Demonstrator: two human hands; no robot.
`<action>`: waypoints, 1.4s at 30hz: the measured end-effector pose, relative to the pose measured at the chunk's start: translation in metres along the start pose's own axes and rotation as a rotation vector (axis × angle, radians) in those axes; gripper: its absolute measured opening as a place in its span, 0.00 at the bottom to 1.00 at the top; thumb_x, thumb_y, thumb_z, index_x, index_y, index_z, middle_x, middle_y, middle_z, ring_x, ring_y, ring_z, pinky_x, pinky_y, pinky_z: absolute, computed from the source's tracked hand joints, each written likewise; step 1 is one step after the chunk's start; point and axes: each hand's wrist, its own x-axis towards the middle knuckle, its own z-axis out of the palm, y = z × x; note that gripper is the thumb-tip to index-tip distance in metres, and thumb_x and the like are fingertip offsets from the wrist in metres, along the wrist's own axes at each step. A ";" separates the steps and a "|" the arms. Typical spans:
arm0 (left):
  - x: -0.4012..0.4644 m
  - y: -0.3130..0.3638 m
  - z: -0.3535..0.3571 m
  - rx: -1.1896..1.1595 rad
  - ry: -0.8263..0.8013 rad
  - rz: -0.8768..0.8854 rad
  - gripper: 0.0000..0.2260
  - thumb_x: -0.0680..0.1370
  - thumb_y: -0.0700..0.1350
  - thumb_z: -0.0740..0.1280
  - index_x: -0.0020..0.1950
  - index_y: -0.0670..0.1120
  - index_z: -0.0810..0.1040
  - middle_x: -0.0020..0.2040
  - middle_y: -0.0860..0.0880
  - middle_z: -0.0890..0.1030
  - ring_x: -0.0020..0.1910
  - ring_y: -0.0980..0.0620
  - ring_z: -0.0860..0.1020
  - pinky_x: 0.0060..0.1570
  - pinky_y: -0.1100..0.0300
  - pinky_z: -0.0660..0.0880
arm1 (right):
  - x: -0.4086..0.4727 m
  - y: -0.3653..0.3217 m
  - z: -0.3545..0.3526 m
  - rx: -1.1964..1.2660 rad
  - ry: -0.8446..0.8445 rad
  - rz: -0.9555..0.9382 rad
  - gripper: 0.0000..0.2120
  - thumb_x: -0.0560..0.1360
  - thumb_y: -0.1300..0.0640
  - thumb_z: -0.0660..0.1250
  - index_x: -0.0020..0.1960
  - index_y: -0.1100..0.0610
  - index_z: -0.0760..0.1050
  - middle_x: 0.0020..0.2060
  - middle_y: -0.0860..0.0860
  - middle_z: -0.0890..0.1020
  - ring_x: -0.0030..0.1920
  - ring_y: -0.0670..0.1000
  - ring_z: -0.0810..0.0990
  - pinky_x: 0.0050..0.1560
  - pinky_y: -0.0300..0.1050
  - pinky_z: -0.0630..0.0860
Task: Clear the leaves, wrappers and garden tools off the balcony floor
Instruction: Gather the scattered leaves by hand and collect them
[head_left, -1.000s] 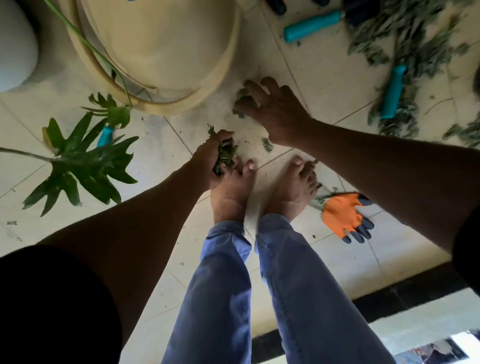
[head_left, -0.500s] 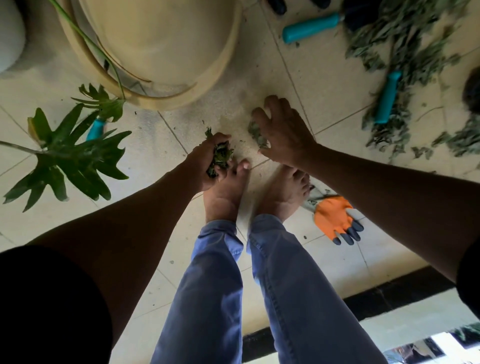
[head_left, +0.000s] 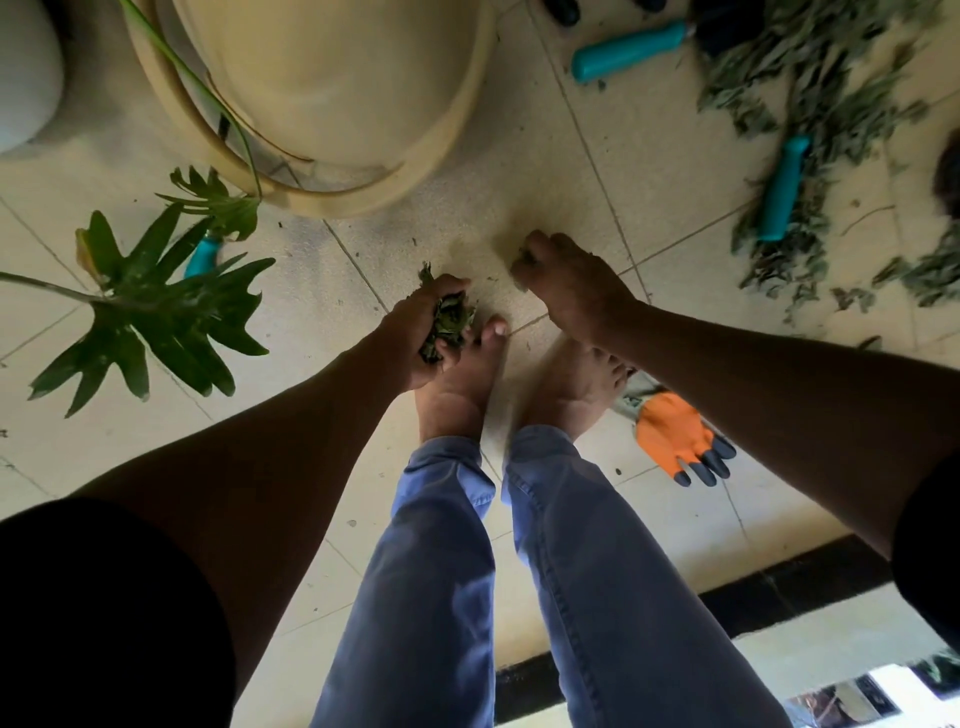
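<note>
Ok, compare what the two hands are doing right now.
The left hand grips a thick bunch of leaves above the foot; the right hand is curled low near the floor tiles, only a scrap of leaf showing at its fingertips. Both are bare.

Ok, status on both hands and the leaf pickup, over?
Left hand grips a bunch of leaves. Right hand curled round scraps on the floor tiles. Leaf litter, teal-handled tools, orange glove remain.
</note>
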 end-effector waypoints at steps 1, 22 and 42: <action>-0.001 0.012 -0.007 -0.107 -0.046 -0.031 0.09 0.80 0.53 0.68 0.45 0.50 0.73 0.41 0.53 0.76 0.26 0.61 0.76 0.18 0.72 0.63 | 0.003 0.000 0.002 0.035 -0.004 0.023 0.18 0.74 0.69 0.54 0.59 0.62 0.76 0.59 0.60 0.73 0.55 0.61 0.75 0.39 0.51 0.76; -0.265 0.040 0.090 -0.434 -0.059 0.444 0.14 0.86 0.51 0.55 0.50 0.46 0.75 0.45 0.45 0.76 0.45 0.49 0.77 0.51 0.51 0.73 | -0.087 -0.148 -0.277 0.780 0.658 0.210 0.15 0.79 0.57 0.68 0.38 0.48 0.67 0.31 0.42 0.71 0.32 0.42 0.69 0.37 0.34 0.64; -0.472 -0.019 -0.079 -1.512 0.066 0.823 0.35 0.75 0.66 0.67 0.68 0.38 0.79 0.61 0.41 0.80 0.65 0.41 0.80 0.64 0.50 0.76 | -0.073 -0.413 -0.360 1.496 0.272 0.044 0.14 0.77 0.60 0.60 0.53 0.59 0.84 0.52 0.52 0.86 0.58 0.52 0.83 0.57 0.45 0.80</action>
